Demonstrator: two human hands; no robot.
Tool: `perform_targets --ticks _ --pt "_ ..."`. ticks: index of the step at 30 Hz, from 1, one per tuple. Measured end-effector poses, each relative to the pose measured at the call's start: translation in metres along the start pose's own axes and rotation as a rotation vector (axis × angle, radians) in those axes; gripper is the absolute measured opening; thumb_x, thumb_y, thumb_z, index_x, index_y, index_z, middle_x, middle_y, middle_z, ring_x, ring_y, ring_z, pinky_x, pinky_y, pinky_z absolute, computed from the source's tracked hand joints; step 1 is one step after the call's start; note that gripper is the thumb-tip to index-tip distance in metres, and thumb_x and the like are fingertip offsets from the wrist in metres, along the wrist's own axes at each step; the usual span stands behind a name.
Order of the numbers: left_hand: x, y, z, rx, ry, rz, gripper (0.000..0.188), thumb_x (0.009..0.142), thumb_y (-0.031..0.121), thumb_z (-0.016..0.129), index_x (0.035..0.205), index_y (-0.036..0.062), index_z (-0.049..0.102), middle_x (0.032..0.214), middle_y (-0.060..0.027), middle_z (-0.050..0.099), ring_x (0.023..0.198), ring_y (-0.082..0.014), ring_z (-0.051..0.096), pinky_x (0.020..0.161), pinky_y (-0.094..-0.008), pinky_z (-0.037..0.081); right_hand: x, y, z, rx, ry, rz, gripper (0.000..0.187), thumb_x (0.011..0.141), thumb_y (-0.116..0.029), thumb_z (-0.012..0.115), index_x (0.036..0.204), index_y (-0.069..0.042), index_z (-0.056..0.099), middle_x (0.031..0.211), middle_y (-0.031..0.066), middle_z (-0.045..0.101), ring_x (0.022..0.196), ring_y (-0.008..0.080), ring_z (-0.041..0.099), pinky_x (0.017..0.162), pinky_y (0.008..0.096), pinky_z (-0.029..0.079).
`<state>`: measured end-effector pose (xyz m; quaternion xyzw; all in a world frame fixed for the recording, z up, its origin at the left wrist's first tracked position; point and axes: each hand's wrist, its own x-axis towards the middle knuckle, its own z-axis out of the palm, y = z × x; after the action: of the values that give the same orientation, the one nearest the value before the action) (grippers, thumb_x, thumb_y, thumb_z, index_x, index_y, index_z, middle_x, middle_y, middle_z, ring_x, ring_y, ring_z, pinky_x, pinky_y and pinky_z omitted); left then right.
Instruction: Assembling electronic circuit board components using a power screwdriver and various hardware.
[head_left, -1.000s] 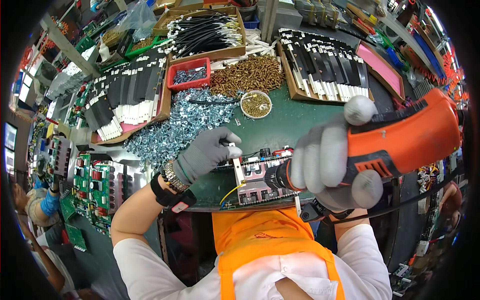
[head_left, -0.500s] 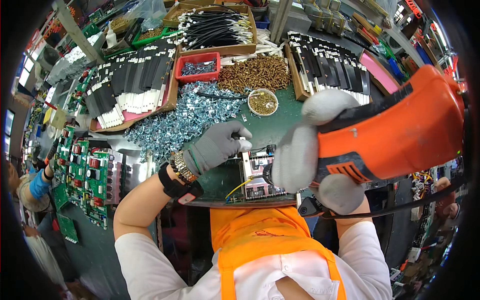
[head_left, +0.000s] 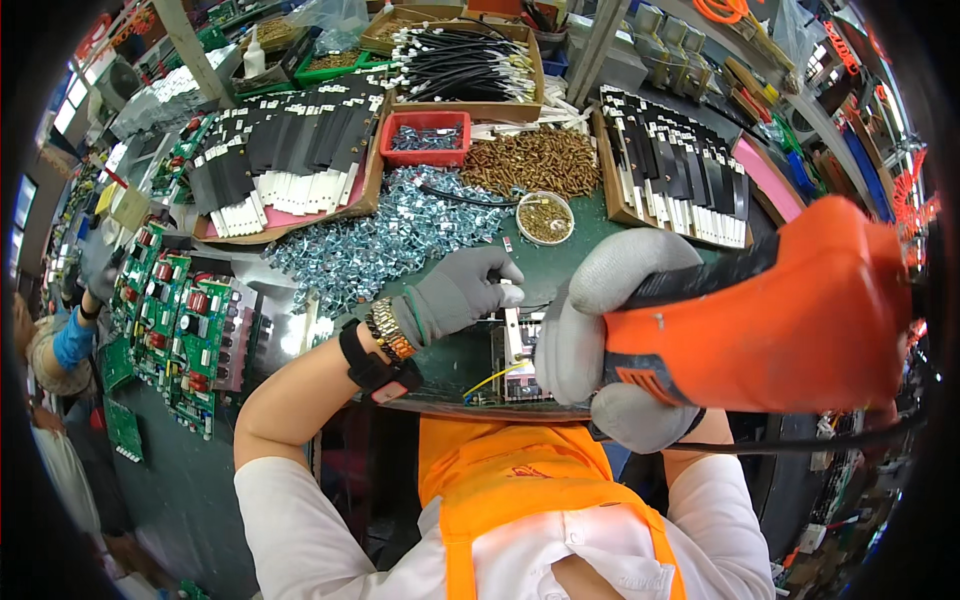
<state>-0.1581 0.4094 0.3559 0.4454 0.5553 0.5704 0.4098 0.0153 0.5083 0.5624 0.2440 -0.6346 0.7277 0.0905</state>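
Observation:
My left hand [head_left: 462,292], in a grey glove, pinches the upper end of a narrow white bar [head_left: 514,337]. The bar stands over a small circuit-board assembly [head_left: 522,388] near the table's front edge, where a yellow wire [head_left: 490,381] sticks out to the left. My right hand [head_left: 625,320], gloved too, wraps round an orange-red power screwdriver [head_left: 790,310] with black grips. The tool lies on its side, its front end toward the assembly. My right hand hides the tool's tip and the assembly's right part.
Behind my hands lie a heap of metal clips [head_left: 390,235], a pile of brass screws [head_left: 535,160], a white tub [head_left: 545,218] and a red tray [head_left: 425,140]. Cartons of black-and-white strips [head_left: 680,170] stand beyond. Green circuit boards [head_left: 180,325] fill the left, near another person's arm [head_left: 70,345].
The screwdriver and my right hand have come nearer my body, now covering more of the assembly. My left hand still pinches the white bar. The whole view has shifted slightly.

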Motion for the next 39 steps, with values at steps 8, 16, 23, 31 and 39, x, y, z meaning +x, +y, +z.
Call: perform_targets --ticks 8,16,23,31,39 --pt "0.003 0.005 0.003 0.246 -0.033 0.100 0.020 0.080 0.014 0.071 0.093 0.0005 0.067 0.082 -0.0073 0.066 0.076 -0.0140 0.061 0.071 -0.0291 0.049 -0.041 0.001 -0.016 -0.173 0.021 0.167 0.059 0.082 -0.016 0.073 0.129 -0.001 0.040 0.081 0.0073 0.059 0.072 0.0184 0.060 0.066 0.0318 0.050" --pt "-0.009 0.053 0.005 0.264 -0.023 -0.049 0.020 0.080 0.017 0.069 0.093 0.0019 0.067 0.084 -0.0098 0.067 0.079 -0.0188 0.064 0.075 -0.0328 0.050 -0.047 0.027 -0.023 0.055 0.063 0.050 0.052 0.090 -0.022 0.065 0.129 0.001 0.040 0.088 0.0093 0.058 0.082 0.0182 0.061 0.076 0.0317 0.052" --pt "-0.013 0.042 0.005 0.290 -0.021 -0.014 0.023 0.073 0.018 0.074 0.089 0.0026 0.067 0.083 -0.0096 0.068 0.077 -0.0188 0.065 0.071 -0.0324 0.051 -0.022 0.049 0.034 0.113 0.407 -0.135 0.072 0.084 -0.023 0.073 0.135 -0.003 0.025 0.065 0.0007 0.042 0.050 0.0113 0.040 0.046 0.0266 0.033" --pt "0.085 0.052 0.002 0.627 -0.032 0.104 0.025 0.077 0.017 0.068 0.100 0.0066 0.070 0.091 -0.0141 0.070 0.082 -0.0279 0.068 0.073 -0.0380 0.053 -0.089 0.026 -0.016 0.078 0.685 -0.184 0.066 0.090 -0.044 0.056 0.125 0.010 0.040 0.062 -0.0049 0.029 0.051 0.0055 0.027 0.044 0.0224 0.023" --pt "0.200 0.034 -0.032 1.296 -0.111 0.198 0.038 0.081 0.020 0.065 0.118 0.0108 0.063 0.109 -0.0167 0.066 0.102 -0.0326 0.063 0.089 -0.0423 0.049 -0.078 -0.010 -0.006 -0.002 0.719 -0.508 0.066 0.085 -0.020 0.071 0.133 0.000 0.031 0.055 -0.0006 0.047 0.038 0.0106 0.041 0.036 0.0267 0.036"
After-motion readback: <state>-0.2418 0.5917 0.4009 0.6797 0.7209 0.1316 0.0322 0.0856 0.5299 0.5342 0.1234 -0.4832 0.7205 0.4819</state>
